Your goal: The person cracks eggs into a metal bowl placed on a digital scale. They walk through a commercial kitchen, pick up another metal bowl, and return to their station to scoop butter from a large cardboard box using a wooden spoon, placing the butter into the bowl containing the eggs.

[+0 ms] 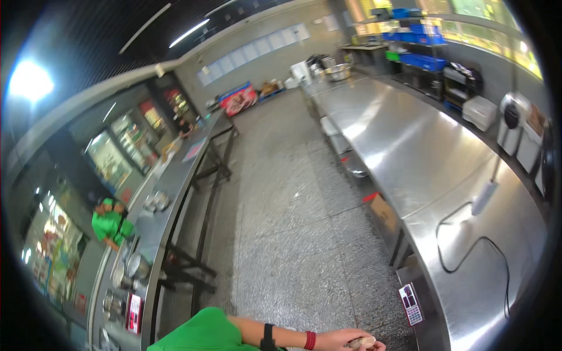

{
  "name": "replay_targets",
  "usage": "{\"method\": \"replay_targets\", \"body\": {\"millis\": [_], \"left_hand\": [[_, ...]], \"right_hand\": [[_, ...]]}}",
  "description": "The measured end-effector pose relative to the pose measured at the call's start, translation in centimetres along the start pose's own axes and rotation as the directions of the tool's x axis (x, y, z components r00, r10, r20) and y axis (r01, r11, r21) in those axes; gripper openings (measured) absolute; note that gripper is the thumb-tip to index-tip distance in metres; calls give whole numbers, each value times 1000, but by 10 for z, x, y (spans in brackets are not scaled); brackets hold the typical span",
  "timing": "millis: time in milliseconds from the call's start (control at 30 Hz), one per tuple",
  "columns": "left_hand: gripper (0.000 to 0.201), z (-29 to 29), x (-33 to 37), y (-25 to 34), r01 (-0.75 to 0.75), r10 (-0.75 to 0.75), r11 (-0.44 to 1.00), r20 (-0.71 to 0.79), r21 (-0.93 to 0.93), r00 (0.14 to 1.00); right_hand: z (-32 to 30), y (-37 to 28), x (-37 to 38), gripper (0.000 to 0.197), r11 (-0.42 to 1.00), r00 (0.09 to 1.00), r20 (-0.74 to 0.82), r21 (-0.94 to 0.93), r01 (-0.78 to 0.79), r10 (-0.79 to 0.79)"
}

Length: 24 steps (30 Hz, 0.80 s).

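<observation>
Gray floor [281, 234] lies left of the steel table [404, 146]. Left of its near end, the left hand [339, 337] grips a small pale thing [367, 341]. On the table lies a corded tool [485, 196]; at its far end sits a metal pot [338, 72], insides unclear.

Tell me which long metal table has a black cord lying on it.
The right-hand table: the black cord winds across its top, whereas the left-hand table carries metal pots and no visible cord.

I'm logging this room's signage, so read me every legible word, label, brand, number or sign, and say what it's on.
None can be read.
Left red-and-white keypad panel: too small.
Right red-and-white keypad panel: too small.
Far-wall sheets: too blurred.
</observation>
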<state>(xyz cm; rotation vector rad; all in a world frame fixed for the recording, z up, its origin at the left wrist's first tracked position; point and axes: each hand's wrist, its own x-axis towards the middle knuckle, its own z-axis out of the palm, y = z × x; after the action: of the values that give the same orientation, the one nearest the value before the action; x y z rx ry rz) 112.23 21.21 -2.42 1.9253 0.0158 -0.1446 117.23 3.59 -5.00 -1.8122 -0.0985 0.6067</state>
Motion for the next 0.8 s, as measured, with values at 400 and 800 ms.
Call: {"method": "replay_targets", "body": {"millis": [400, 800], "left_hand": [[42, 33, 89, 26, -130, 146, 978, -93, 162, 985], [50, -18, 44, 51, -183, 243, 954, -256, 237, 936]], "right_hand": [[-92, -43, 34, 50, 991, 993, -19, 63, 118, -117], [-72, -125, 25, 39, 873, 872, 157, -87, 480, -464]]}}
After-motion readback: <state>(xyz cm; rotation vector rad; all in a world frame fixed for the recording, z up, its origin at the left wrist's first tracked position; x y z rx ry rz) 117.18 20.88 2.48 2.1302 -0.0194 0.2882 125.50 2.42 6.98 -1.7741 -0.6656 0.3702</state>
